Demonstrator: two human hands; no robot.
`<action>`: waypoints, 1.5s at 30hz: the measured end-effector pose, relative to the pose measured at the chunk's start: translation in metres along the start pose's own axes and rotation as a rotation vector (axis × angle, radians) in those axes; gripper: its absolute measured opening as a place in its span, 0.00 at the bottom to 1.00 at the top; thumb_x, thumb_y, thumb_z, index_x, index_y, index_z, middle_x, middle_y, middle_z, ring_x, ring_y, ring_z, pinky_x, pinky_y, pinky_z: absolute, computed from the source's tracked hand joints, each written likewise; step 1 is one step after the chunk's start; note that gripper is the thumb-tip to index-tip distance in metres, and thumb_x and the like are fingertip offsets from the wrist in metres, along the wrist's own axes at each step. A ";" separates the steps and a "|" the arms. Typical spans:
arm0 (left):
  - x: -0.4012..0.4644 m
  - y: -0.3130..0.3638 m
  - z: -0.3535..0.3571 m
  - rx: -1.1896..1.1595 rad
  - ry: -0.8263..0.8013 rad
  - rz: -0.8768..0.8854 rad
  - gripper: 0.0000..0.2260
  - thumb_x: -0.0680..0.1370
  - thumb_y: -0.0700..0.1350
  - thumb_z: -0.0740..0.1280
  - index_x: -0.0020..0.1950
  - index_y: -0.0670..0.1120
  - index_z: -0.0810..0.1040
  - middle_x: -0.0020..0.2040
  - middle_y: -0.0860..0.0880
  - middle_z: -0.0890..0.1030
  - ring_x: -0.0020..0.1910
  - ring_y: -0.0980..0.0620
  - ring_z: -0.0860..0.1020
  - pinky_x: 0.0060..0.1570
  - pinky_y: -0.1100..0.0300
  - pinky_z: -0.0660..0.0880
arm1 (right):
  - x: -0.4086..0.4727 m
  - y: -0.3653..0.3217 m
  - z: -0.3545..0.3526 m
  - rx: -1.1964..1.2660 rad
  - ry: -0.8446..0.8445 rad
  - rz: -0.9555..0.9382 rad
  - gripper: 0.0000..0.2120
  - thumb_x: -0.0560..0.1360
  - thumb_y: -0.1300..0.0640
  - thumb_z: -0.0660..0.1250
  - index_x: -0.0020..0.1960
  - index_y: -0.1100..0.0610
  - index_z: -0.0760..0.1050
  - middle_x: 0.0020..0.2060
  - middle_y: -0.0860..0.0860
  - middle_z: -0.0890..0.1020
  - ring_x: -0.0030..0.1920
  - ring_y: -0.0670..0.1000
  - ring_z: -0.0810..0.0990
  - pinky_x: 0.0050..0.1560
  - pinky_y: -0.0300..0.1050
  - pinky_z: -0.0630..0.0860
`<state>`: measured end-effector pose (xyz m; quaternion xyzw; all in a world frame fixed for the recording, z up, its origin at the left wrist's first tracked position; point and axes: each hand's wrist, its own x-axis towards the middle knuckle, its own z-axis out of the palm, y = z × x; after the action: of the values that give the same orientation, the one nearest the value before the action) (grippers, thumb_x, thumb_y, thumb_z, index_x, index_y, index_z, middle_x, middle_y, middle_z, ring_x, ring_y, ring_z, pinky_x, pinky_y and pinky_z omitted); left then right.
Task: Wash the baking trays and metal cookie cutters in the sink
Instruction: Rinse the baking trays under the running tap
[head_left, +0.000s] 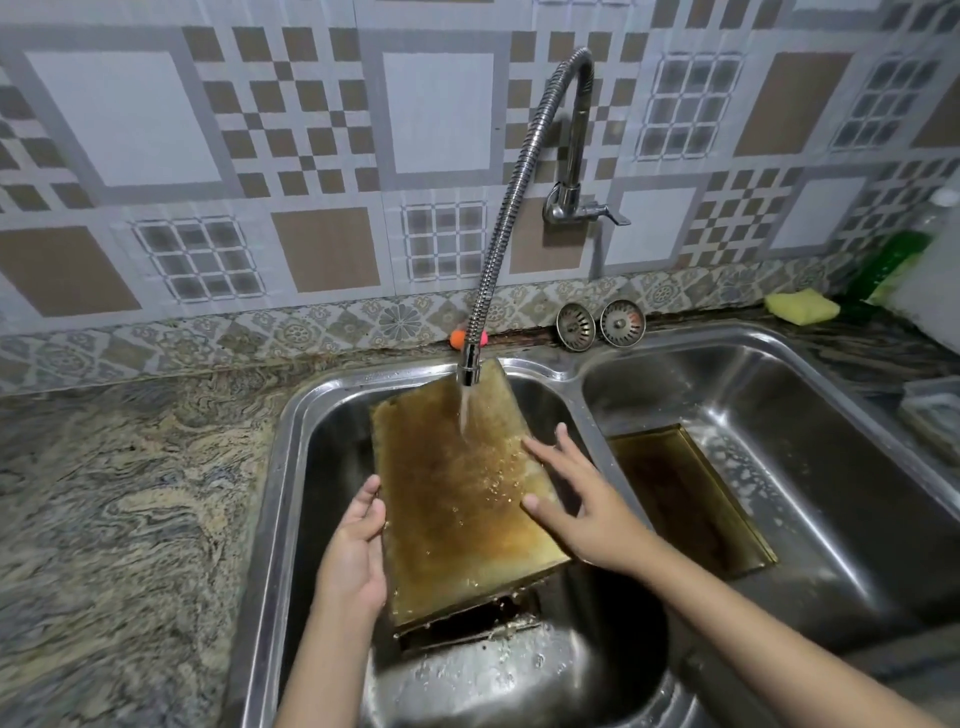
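In mid-frame, left hand (353, 551) grips a baking tray (457, 499) under running water, right hand (582, 504) spread flat; second tray (685, 499) waits, cutters unseen.

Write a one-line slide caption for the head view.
Left hand steadies a baking tray under the running faucet while the right hand rubs it.

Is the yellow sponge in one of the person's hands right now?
No, the yellow sponge lies on the counter behind the right basin, while both hands touch the tray under the tap.
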<state>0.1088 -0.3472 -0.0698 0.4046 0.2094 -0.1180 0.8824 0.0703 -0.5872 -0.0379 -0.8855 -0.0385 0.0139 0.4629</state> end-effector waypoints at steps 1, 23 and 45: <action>0.000 -0.002 0.004 -0.011 -0.002 -0.015 0.15 0.81 0.35 0.54 0.50 0.50 0.75 0.40 0.49 0.84 0.41 0.52 0.80 0.41 0.55 0.76 | 0.000 -0.005 -0.001 0.156 0.019 0.048 0.28 0.74 0.44 0.68 0.71 0.35 0.62 0.78 0.47 0.55 0.76 0.44 0.53 0.75 0.55 0.57; 0.023 -0.052 0.001 1.100 0.198 -0.177 0.08 0.79 0.42 0.64 0.41 0.42 0.77 0.37 0.46 0.77 0.37 0.50 0.74 0.39 0.59 0.68 | -0.012 0.003 -0.169 0.177 0.571 0.172 0.24 0.75 0.68 0.66 0.67 0.49 0.73 0.60 0.47 0.79 0.59 0.45 0.78 0.61 0.41 0.73; 0.043 -0.051 -0.021 1.558 0.243 0.004 0.12 0.70 0.37 0.67 0.52 0.49 0.74 0.52 0.47 0.79 0.48 0.48 0.77 0.44 0.60 0.73 | 0.001 0.139 -0.068 -0.266 0.311 0.332 0.21 0.77 0.58 0.66 0.70 0.55 0.71 0.72 0.53 0.69 0.70 0.55 0.70 0.68 0.46 0.66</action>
<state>0.1216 -0.3660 -0.1357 0.9167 0.1609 -0.1842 0.3160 0.0828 -0.7220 -0.1132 -0.9242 0.1774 -0.0517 0.3342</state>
